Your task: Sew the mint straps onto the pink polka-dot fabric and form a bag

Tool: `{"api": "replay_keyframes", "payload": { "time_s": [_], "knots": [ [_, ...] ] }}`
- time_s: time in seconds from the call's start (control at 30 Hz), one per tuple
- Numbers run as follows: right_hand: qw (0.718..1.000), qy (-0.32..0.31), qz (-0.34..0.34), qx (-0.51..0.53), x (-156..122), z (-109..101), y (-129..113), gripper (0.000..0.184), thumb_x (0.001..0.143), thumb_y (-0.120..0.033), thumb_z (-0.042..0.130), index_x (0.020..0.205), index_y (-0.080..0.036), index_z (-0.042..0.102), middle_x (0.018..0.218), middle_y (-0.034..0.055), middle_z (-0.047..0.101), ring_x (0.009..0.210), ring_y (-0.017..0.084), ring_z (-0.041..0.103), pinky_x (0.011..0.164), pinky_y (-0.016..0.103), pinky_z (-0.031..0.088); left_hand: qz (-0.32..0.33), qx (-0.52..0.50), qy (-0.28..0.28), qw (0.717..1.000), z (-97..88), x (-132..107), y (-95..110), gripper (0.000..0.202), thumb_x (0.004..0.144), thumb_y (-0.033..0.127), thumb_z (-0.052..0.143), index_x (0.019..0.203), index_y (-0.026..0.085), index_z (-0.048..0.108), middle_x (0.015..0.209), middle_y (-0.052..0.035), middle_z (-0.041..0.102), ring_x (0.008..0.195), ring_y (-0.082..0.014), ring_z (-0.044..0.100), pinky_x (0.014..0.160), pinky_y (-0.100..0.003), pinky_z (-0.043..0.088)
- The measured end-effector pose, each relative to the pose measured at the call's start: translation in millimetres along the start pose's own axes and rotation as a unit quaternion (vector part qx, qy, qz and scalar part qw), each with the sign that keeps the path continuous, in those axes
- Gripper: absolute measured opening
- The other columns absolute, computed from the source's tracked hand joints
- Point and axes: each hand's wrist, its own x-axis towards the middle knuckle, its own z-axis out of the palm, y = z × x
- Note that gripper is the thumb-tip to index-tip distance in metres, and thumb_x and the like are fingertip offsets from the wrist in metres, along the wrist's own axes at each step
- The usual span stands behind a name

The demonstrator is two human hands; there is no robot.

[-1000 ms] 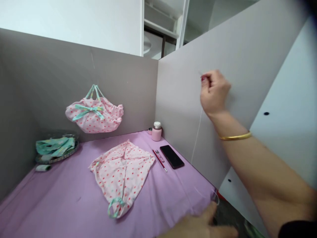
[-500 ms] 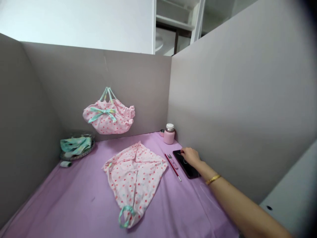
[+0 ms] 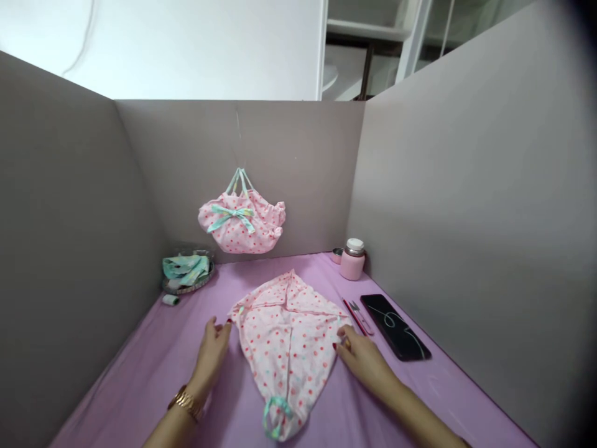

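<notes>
A pink polka-dot cloth piece (image 3: 284,330) lies spread on the purple tablecloth, pointed at the far end. A mint-green loop (image 3: 265,414) is at its narrow near end. Beside its left corner is my left hand (image 3: 214,348), fingers apart and apparently holding nothing; a gold watch or bracelet (image 3: 185,403) circles the wrist. My right hand (image 3: 364,358) is at the cloth's right corner, thumb and forefinger apart, fingertips touching or just over the edge. Right of the cloth lie a red pencil (image 3: 355,318) and pink-handled thread snips (image 3: 362,318).
A black phone (image 3: 396,326) lies at the right. Behind it stand a pink jar (image 3: 352,261) with a white lid and a small pink tin (image 3: 336,255). A finished polka-dot bag (image 3: 242,224) hangs on the back partition. Mint fabric (image 3: 186,267) fills a tray at left, near a thread spool (image 3: 170,300).
My right hand has left the phone and moved left to the cloth's right corner. My left hand has come into view beside the left corner. The view has turned left.
</notes>
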Motion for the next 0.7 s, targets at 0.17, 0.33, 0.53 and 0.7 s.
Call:
{"api": "replay_keyframes", "payload": {
  "time_s": [0.17,0.33,0.53,0.7],
  "knots": [
    [0.998,0.027,0.051,0.038,-3.9,28.6,-2.7,0.032,0.078,-0.024,0.042,0.109,-0.013,0.043,0.059,-0.0004,0.056,0.057,0.020,0.058,0.053,0.026,0.040,-0.007,0.038,0.003,0.999,25.9,31.3,-9.0,0.040,0.084,0.035,0.052,0.118,0.015,0.046,0.110,-0.0100,0.058,0.092,-0.0217,0.060,0.079,-0.042,0.048],
    [0.997,0.031,0.057,0.052,-5.7,33.2,-4.6,0.035,0.072,-0.013,0.040,0.106,-0.017,0.047,0.059,-0.0026,0.053,0.059,0.018,0.057,0.057,0.026,0.041,0.034,0.067,-0.004,0.997,13.2,51.7,-14.9,0.036,0.087,0.028,0.048,0.120,0.016,0.044,0.105,-0.0080,0.059,0.086,-0.0196,0.061,0.074,-0.039,0.050],
    [0.997,0.026,0.012,0.074,-17.3,20.7,-34.7,0.024,0.080,-0.020,0.039,0.100,-0.019,0.052,0.076,0.0041,0.059,0.071,0.021,0.057,0.066,0.030,0.042,0.128,0.116,0.010,0.985,-36.7,30.8,-34.4,0.058,0.081,0.023,0.048,0.131,0.003,0.028,0.129,-0.0238,0.040,0.124,-0.0327,0.033,0.100,-0.047,0.029],
    [0.962,-0.106,-0.202,0.148,-41.6,25.1,-90.5,0.019,0.084,-0.018,0.044,0.097,-0.021,0.058,0.088,0.0050,0.058,0.087,0.019,0.051,0.075,0.029,0.040,0.222,0.103,-0.131,0.961,-38.3,-41.6,-31.2,0.027,0.083,0.031,0.044,0.102,0.019,0.059,0.111,-0.0086,0.060,0.108,-0.0226,0.052,0.095,-0.034,0.038]
  ]
}}
